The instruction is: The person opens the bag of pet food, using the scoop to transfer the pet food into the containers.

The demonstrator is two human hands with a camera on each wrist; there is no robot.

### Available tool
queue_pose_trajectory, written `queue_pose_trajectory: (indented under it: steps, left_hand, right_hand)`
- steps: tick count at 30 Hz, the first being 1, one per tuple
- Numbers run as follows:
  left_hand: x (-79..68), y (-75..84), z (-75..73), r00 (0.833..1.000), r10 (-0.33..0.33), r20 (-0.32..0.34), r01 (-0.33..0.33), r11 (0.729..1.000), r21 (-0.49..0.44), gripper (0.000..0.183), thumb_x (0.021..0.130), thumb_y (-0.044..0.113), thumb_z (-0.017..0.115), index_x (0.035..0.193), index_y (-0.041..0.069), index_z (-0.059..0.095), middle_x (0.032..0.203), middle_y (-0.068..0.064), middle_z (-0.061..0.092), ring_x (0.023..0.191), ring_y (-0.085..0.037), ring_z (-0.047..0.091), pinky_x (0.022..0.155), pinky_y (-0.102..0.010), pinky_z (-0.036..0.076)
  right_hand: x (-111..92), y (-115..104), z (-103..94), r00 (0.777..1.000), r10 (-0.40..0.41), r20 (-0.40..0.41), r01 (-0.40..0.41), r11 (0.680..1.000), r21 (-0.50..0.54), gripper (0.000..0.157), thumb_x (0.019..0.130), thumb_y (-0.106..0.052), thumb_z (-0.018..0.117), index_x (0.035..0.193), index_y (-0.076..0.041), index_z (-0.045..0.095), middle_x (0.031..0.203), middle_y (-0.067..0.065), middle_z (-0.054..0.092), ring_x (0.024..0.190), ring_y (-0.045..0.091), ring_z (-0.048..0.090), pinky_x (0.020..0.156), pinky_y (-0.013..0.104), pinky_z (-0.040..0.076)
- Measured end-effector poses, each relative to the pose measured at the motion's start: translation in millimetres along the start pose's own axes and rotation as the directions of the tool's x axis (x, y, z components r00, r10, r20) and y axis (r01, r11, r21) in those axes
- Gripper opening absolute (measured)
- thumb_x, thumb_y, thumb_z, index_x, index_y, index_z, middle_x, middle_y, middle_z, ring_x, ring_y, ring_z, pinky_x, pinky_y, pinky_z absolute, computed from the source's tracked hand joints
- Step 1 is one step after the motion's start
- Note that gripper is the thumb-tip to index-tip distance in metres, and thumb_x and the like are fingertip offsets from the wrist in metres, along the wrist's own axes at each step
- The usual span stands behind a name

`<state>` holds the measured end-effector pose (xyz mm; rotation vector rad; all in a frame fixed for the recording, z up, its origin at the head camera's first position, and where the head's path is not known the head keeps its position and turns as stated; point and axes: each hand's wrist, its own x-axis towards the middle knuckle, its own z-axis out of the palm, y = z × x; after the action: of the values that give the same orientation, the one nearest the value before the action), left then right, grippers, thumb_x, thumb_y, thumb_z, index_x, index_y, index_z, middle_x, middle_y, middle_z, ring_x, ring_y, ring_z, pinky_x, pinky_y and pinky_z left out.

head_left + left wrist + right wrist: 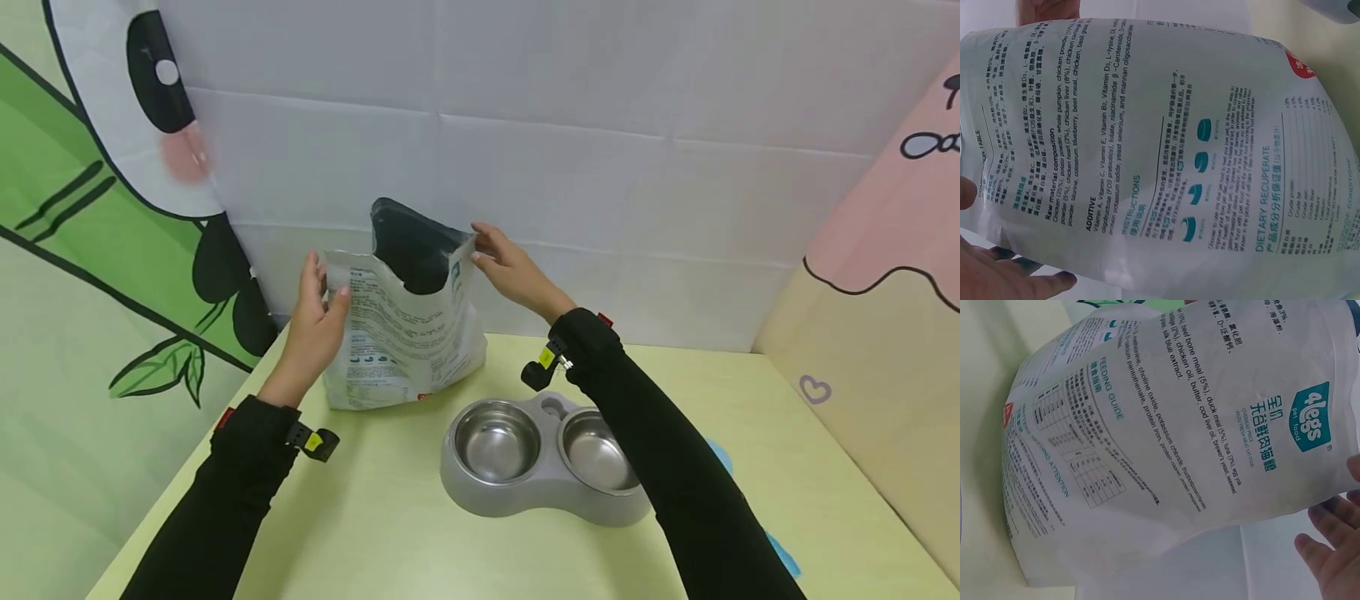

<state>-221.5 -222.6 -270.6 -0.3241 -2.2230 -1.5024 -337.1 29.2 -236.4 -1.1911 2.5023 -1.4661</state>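
A white pet food bag [397, 333] printed with text stands upright at the back left of the table. Its top gapes, showing a dark surface [416, 250] inside. My left hand [307, 333] is at the bag's left edge, thumb over the front and fingers extended along the side; these fingers [1004, 278] also show in the left wrist view. At the upper right corner, my right hand [517, 271] pinches the bag's edge between thumb and fingers. The right wrist view shows fingertips [1329, 522] passing behind that edge.
A grey double pet bowl [517, 496] with two steel dishes stands in front of the bag to the right, partly under my right forearm. Light blue items [782, 554] peek out beyond that sleeve. A white curtain [600, 192] hangs behind the pale yellow table [375, 517].
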Motion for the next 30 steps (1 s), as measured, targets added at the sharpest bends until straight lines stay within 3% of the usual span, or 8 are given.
queue_pose_trajectory:
  steps: [4,7,13,17,21,30]
  left_hand:
    - [5.1,-8.7,3.1,1.000,0.018,-0.005,-0.018,1.000,0.023,0.059,0.098,0.018,0.034,0.141,0.012,-0.007,0.148,-0.014,0.002,0.133,-0.026,0.006,0.108,-0.051,0.012]
    - [8.5,-18.3,4.9,0.998,0.051,-0.029,-0.050,0.998,0.047,0.054,0.098,0.020,0.033,0.142,0.015,0.002,0.146,-0.014,0.015,0.131,-0.027,0.018,0.106,-0.052,0.020]
    - [8.7,-24.7,7.0,0.993,0.074,-0.089,-0.068,0.995,0.073,0.043,0.099,0.021,0.031,0.137,0.009,0.016,0.128,-0.016,0.035,0.108,-0.029,0.041,0.087,-0.049,0.038]
    - [8.2,-24.6,6.9,0.991,0.059,-0.122,-0.049,0.995,0.089,0.040,0.099,0.023,0.030,0.133,0.005,0.020,0.124,-0.016,0.037,0.101,-0.027,0.043,0.082,-0.044,0.039]
    - [7.1,-23.4,5.3,0.988,0.059,-0.142,-0.045,0.994,0.100,0.037,0.099,0.020,0.031,0.130,0.003,0.022,0.123,-0.017,0.038,0.101,-0.027,0.043,0.082,-0.044,0.039]
    - [3.9,-25.8,-0.3,0.987,0.084,-0.135,-0.069,0.991,0.111,0.036,0.096,0.011,0.039,0.127,0.001,0.025,0.121,-0.018,0.042,0.110,-0.029,0.045,0.091,-0.050,0.039]
  right_hand:
    - [-3.9,-14.8,1.0,0.998,-0.009,-0.065,0.012,0.999,0.035,0.040,0.096,-0.009,0.038,0.135,-0.001,0.029,0.133,0.018,0.040,0.121,0.022,0.039,0.101,0.031,0.034]
    - [-4.7,-16.9,1.1,0.995,-0.007,-0.096,0.011,0.999,0.040,0.036,0.096,-0.009,0.039,0.131,-0.001,0.035,0.129,0.017,0.044,0.118,0.021,0.043,0.100,0.031,0.036]
    - [0.0,-11.0,2.4,0.994,-0.010,-0.110,0.023,0.993,0.117,0.033,0.094,-0.007,0.043,0.126,0.001,0.041,0.117,0.018,0.052,0.107,0.026,0.051,0.095,0.034,0.042]
    - [8.4,4.1,4.2,0.992,-0.025,-0.121,0.046,0.985,0.167,0.033,0.093,-0.007,0.047,0.124,0.000,0.044,0.107,0.016,0.054,0.099,0.026,0.054,0.091,0.036,0.045]
    - [14.9,17.2,6.6,0.989,-0.042,-0.140,0.063,0.987,0.150,0.030,0.092,-0.011,0.049,0.122,-0.006,0.048,0.104,0.011,0.056,0.096,0.020,0.055,0.089,0.031,0.046]
    - [13.4,18.4,7.4,0.988,-0.058,-0.145,0.075,0.990,0.117,0.024,0.092,-0.013,0.050,0.115,-0.005,0.051,0.103,0.011,0.057,0.095,0.020,0.056,0.086,0.029,0.047]
